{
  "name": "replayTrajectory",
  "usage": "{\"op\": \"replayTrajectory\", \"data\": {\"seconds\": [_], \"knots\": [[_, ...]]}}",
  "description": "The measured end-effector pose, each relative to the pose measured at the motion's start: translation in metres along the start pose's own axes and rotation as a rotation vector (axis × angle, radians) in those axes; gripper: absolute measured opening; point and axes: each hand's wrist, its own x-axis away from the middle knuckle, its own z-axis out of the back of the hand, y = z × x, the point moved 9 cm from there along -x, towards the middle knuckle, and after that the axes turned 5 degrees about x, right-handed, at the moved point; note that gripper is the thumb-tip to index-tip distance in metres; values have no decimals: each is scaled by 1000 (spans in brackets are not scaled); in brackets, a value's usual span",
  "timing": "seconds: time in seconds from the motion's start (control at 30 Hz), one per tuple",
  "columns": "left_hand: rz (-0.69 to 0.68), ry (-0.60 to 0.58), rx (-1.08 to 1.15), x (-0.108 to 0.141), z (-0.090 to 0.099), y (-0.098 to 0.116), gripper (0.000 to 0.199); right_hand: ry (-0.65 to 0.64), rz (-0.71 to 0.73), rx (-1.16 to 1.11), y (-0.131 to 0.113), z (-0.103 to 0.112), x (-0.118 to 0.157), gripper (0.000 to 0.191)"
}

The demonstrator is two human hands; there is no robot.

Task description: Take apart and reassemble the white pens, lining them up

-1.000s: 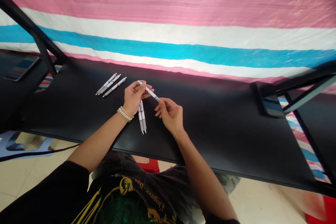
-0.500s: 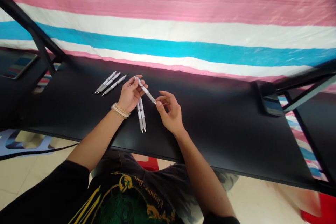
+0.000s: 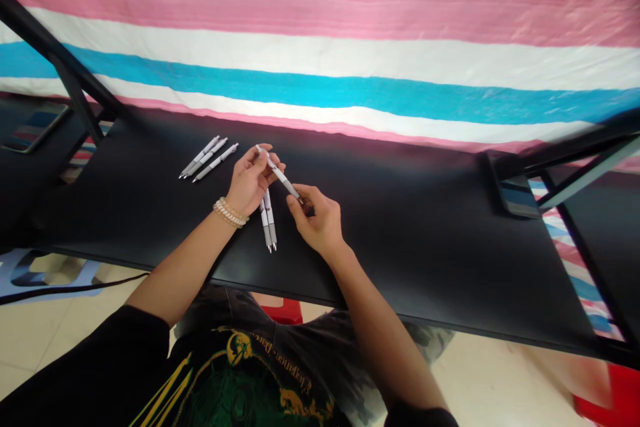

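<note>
My left hand is closed around the upper end of a white and grey ballpoint pen, its thumb lying along the barrel. The pen slants down to the right, over the table. At its grey tip end is my right hand, thumb and fingers bent about the tip; the fingers partly hide the contact. Below my left hand, two similar pens lie side by side, tips toward me, their far ends hidden behind the hand. Three more pens rest to the left of my left hand.
The black table has dark metal frames at both ends. A pink, white and blue striped sheet hangs along the back edge. A red stool and a light-blue stool show below the front edge.
My right hand has moved slightly left and its fingers have closed in around the pen's tip end. My left hand still holds the pen; the lying pens have not been moved.
</note>
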Motion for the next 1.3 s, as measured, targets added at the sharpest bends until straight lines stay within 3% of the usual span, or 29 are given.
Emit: {"op": "replayTrajectory", "data": {"seconds": [0.1, 0.2, 0.4, 0.5, 0.57, 0.67, 0.73, 0.83, 0.93, 1.13, 1.2, 1.3], "knots": [[36, 53, 51, -3, 8, 13, 18, -41, -37, -99, 3, -2, -3, 37], [36, 101, 80, -4, 23, 37, 45, -20, -74, -120, 7, 2, -4, 32], [-165, 179, -34, 4, 57, 95, 37, 6, -79, -71, 10, 6, -3, 23], [-220, 185, -57, 8, 59, 111, 39, -1, -78, -57, 11, 6, -4, 22], [-271, 182, -104, 7, 56, 117, 40, -77, -59, -62, 7, 0, -4, 23], [-383, 194, -320, 6, 48, 116, 33, -348, 45, -60, -7, -22, 3, 29], [-445, 188, -628, 5, 40, 109, 22, -502, 132, -1, -16, -35, 11, 25], [-448, 92, -1234, 0, 30, 87, 18, -567, 205, 97, -23, -41, 16, 9], [-422, 48, -1537, -3, 39, 75, 21, -582, 233, 119, -26, -42, 17, 4], [-479, 145, -1604, -6, 55, 85, 44, -548, 225, 129, -20, -41, 15, 8], [-521, 169, -1582, -4, 50, 87, 45, -494, 195, 119, -14, -36, 11, 12], [-526, 121, -1400, -1, 35, 79, 32, -420, 125, 91, -3, -29, 6, 20]]}}
